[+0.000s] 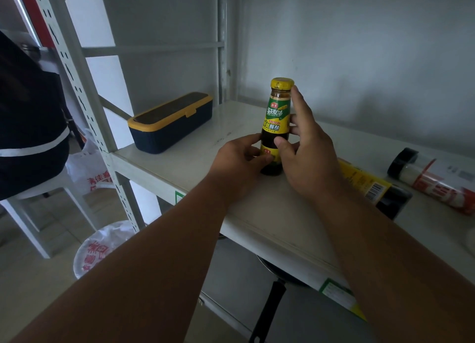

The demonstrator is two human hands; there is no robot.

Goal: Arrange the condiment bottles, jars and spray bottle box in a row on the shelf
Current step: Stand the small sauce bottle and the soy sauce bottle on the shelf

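Observation:
A dark sauce bottle [278, 116] with a yellow cap and a green-yellow label stands upright on the white shelf [195, 147]. My left hand [239, 160] grips its base from the left. My right hand [305, 147] wraps its right side, the index finger reaching up to the cap. Behind my right wrist lies a second dark bottle [372, 188] with a yellow label and a barcode, on its side. Further right lies a clear jar [431, 178] with a black lid and a red-white label, also on its side.
A navy box with a yellow-rimmed lid [171, 123] sits at the shelf's left end. A perforated upright post [84, 96] bounds the shelf on the left. Below the shelf a black pan handle [270, 314] sticks out. A white bin [100, 247] with a printed bag stands on the floor.

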